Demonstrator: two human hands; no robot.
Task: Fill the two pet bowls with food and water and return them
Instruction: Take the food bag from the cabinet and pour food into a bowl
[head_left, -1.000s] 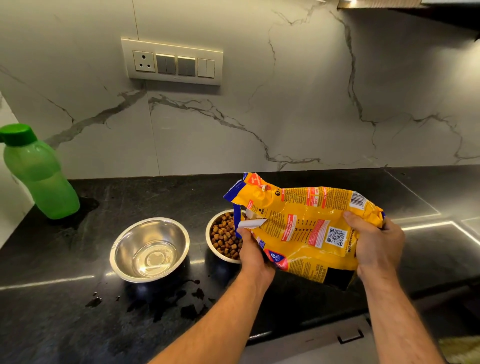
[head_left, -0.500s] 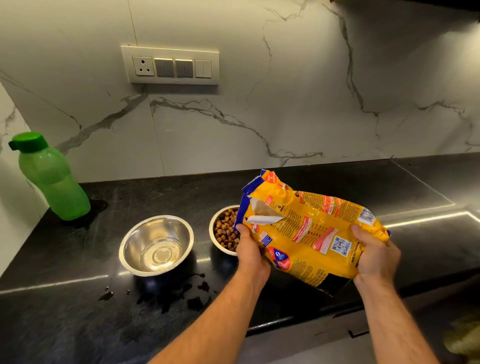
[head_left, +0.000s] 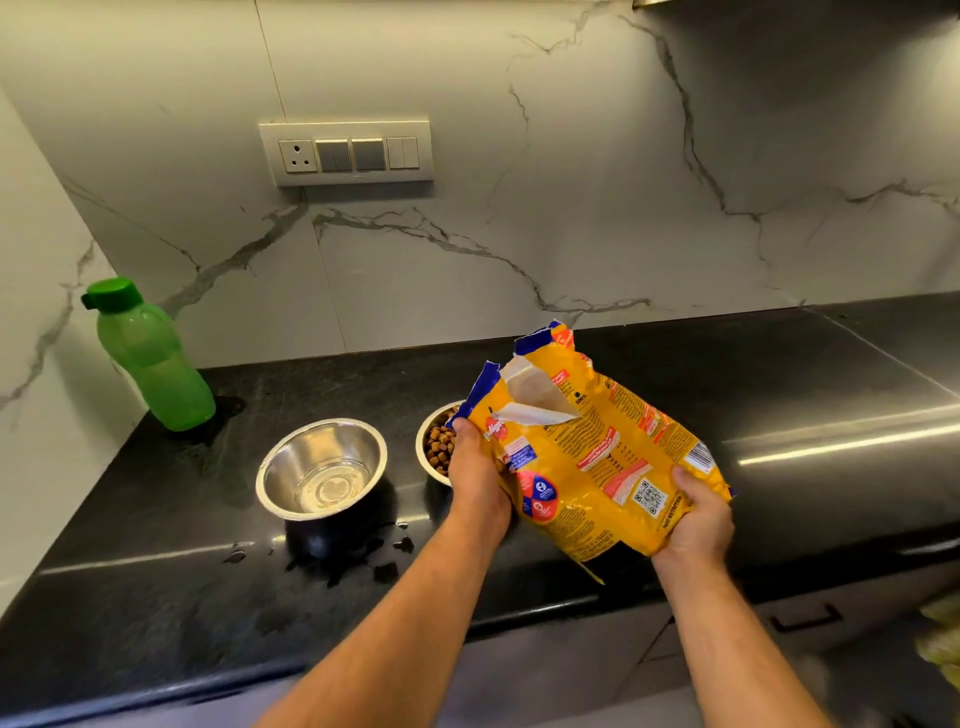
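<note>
Black stone bench (head_left: 156, 587), marble wall (head_left: 571, 156) behind; left hand (head_left: 475, 480) and right hand (head_left: 698, 519) grip the tilted yellow food bag (head_left: 587, 467), fingers curled round it.

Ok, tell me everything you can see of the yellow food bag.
The yellow food bag looks like glossy, crinkled plastic, with blue trim, red and white label panels and a QR code on the side facing the camera. Its top is torn open, showing a pale inner lining. It is held above the black counter, tilted with the open end up and away, over the bowl of kibble. The left hand grips its left edge near the opening; the right hand grips the lower right end.
</note>
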